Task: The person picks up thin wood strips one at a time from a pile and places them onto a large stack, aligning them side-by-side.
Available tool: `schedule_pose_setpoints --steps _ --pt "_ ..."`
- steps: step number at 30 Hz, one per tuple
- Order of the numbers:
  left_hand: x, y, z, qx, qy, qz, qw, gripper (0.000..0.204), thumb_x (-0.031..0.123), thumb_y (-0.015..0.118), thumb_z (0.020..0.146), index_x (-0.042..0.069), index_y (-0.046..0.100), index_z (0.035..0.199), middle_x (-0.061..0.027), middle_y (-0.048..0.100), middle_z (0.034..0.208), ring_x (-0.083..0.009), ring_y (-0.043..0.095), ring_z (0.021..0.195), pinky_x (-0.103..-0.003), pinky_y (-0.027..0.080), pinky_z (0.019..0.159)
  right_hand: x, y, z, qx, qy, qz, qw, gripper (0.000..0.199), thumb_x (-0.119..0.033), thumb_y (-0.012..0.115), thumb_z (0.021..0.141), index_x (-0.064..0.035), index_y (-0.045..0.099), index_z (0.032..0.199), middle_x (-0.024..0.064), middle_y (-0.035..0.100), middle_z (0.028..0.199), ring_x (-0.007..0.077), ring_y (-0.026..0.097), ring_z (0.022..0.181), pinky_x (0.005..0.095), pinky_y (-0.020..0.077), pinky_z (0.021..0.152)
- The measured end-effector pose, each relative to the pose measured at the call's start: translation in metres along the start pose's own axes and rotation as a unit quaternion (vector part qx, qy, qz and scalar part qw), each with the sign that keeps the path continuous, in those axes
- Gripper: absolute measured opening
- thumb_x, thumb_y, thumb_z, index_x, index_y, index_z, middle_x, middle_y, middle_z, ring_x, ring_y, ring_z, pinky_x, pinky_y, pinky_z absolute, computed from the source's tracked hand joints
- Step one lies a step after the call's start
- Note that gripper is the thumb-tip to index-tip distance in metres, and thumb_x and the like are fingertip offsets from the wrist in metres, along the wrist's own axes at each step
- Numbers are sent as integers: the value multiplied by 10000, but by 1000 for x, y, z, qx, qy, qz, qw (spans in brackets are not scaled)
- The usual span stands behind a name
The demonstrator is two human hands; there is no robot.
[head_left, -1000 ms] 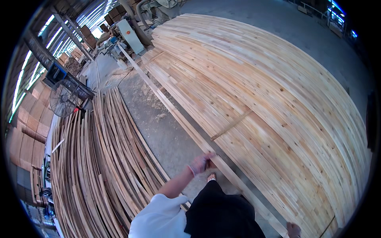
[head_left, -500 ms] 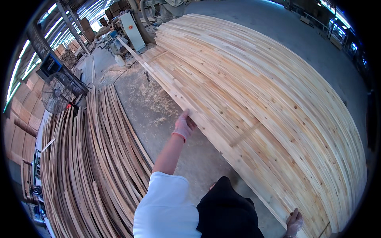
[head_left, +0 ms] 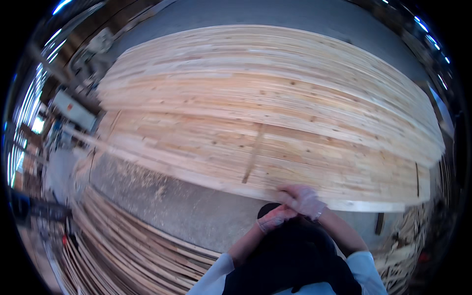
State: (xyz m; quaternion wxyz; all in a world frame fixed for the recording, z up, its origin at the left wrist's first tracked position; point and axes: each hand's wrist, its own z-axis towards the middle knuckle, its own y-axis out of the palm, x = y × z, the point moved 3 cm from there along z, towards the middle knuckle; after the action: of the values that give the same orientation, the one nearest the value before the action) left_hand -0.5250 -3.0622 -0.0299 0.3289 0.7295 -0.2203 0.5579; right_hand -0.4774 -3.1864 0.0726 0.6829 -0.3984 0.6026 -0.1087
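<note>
My left hand (head_left: pixel 277 219) and my right hand (head_left: pixel 306 201), both in thin pale gloves, are together in front of my body. The right hand lies over the fingers of the left, and motion smears both. Whether anything small is between them is hidden. Just beyond them runs the near edge of a long pale board (head_left: pixel 216 186). This board lies along the front of a broad layer of light, knotty wood strips (head_left: pixel 206 142). Its left end juts out past the strips toward a machine. A darker line (head_left: pixel 254 153) crosses the strips.
Long rough wood strips (head_left: pixel 132 236) lie in a pile at the lower left. Sawdust (head_left: pixel 147 182) covers part of the concrete floor. A pale machine cabinet (head_left: pixel 73 109) stands at the far left. Scrap wood (head_left: pixel 405 250) is heaped at the lower right.
My hands were apart on the long board's near edge; now they are off those places and together before me. The view has swung to the right.
</note>
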Motion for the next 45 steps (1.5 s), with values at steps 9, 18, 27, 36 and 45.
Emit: schedule_pose_setpoints --steps 9,18,27,36,45 --pt "-83 -133 -79 339 -45 -366 866 241 265 549 926 57 570 1048 -109 656 968 -272 653 929 -495 511 891 118 -43 -49 -200 205 -212 934 476 -506 423 896 -115 654 1039 150 664 969 340 620 936 445 467 836" --pt "-75 -114 -69 379 -35 -487 786 356 426 549 898 124 625 1069 -69 680 1030 -252 645 919 -472 503 896 162 33 -37 -317 138 -175 922 542 -559 435 863 -87 635 1040 164 661 977 349 632 940 464 476 815" --pt "-119 -52 16 399 -112 -454 789 512 451 564 885 20 565 1162 -150 639 1101 -309 622 972 -436 481 920 178 -15 67 -238 117 -68 962 571 -540 498 848 -122 551 1234 169 631 1113 352 590 1050 451 453 903" --pt "-121 -126 -35 718 13 -517 466 452 518 366 946 147 624 928 -26 664 883 -217 590 699 -460 504 738 342 -157 101 -168 160 -237 943 678 -561 526 804 -47 523 1246 180 574 1200 334 569 1076 434 442 910" --pt "-113 -53 99 632 -22 -619 466 477 512 356 941 125 592 792 -37 628 797 -240 554 661 -469 496 745 396 -383 240 -11 235 -492 838 965 -538 683 692 -73 267 1429 150 325 1468 280 366 1312 414 286 1073"
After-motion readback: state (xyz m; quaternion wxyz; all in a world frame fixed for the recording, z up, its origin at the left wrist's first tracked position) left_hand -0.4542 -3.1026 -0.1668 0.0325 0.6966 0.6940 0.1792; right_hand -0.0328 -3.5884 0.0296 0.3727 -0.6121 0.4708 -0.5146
